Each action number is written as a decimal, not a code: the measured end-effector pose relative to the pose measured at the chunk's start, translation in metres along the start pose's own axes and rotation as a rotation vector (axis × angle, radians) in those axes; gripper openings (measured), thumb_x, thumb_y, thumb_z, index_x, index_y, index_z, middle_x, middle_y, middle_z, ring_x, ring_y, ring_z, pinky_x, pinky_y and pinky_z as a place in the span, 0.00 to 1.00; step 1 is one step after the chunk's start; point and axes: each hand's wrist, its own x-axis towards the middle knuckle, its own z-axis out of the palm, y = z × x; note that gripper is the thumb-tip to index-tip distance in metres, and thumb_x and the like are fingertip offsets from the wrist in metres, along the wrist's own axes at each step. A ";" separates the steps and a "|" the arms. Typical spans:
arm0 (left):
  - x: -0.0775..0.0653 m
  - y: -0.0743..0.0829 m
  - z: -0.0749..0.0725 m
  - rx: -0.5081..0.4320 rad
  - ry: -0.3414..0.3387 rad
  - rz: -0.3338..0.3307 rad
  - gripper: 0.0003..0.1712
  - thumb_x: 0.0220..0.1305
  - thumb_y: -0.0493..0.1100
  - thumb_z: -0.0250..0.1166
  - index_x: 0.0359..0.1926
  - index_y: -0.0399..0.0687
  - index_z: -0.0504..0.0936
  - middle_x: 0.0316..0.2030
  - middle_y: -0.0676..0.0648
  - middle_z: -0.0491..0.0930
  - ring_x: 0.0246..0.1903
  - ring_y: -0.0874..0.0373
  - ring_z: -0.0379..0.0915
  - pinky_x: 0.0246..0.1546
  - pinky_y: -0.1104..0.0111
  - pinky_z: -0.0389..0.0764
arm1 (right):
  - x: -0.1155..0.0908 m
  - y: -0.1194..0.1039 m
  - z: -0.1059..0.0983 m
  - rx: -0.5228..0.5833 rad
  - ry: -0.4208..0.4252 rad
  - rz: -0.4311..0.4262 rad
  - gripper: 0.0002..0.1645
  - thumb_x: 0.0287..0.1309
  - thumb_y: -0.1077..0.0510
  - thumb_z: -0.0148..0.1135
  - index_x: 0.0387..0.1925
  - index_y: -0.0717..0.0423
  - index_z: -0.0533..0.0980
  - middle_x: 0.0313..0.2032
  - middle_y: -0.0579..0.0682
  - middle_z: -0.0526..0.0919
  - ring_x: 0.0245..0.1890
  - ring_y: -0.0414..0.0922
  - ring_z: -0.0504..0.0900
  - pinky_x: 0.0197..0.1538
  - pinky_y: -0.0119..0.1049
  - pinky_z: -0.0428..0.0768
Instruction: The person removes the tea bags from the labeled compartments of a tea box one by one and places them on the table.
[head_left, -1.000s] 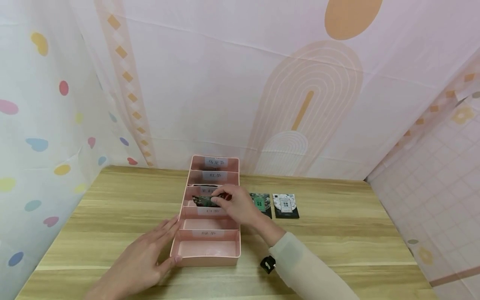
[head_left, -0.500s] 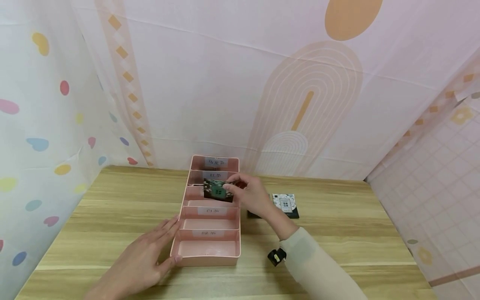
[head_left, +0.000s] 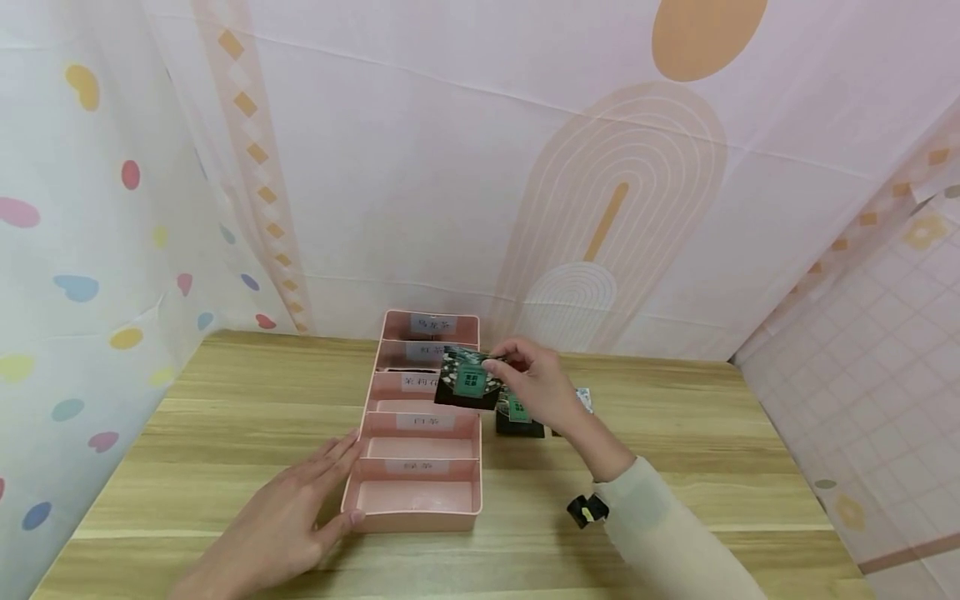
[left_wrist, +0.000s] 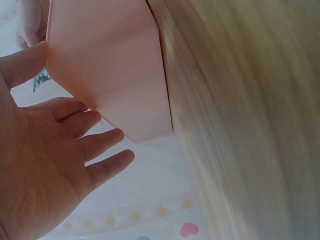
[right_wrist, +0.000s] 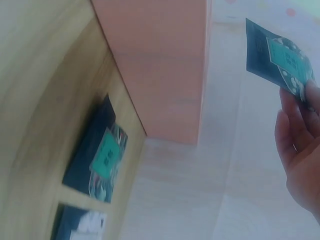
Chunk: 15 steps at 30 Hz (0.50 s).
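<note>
My right hand (head_left: 536, 385) pinches a dark tea sachet (head_left: 467, 379) with a green label by its upper right corner, raised over the right edge of a pink divided box (head_left: 412, 522). The right wrist view shows this sachet held up beside the box wall. My left hand (head_left: 288, 504) rests along the box's left side, thumb at the near corner; in the left wrist view its fingers are fairly straight against the rim. On the table, right of the box, lies another green-labelled sachet (head_left: 519, 421), partly covered by my right hand and the held sachet.
A white-and-black sachet (head_left: 583, 398) lies farther right, mostly behind my right wrist. Paper labels mark the box's several compartments, and a dark packet edge (head_left: 408, 370) shows in one. A black strap piece (head_left: 587, 510) hangs at my right sleeve. Patterned cloth (head_left: 420, 183) backs the table.
My right hand has lifted the sachet up out of the middle compartment and carried it right, turning its printed face into view. My left hand has stayed at the box's side.
</note>
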 end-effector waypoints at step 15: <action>-0.001 0.000 0.000 -0.005 0.003 0.000 0.43 0.65 0.52 0.72 0.74 0.34 0.71 0.74 0.37 0.69 0.70 0.38 0.70 0.62 0.44 0.78 | -0.013 0.017 -0.042 -0.046 0.057 0.012 0.02 0.70 0.66 0.66 0.42 0.62 0.82 0.29 0.50 0.85 0.26 0.47 0.76 0.29 0.31 0.73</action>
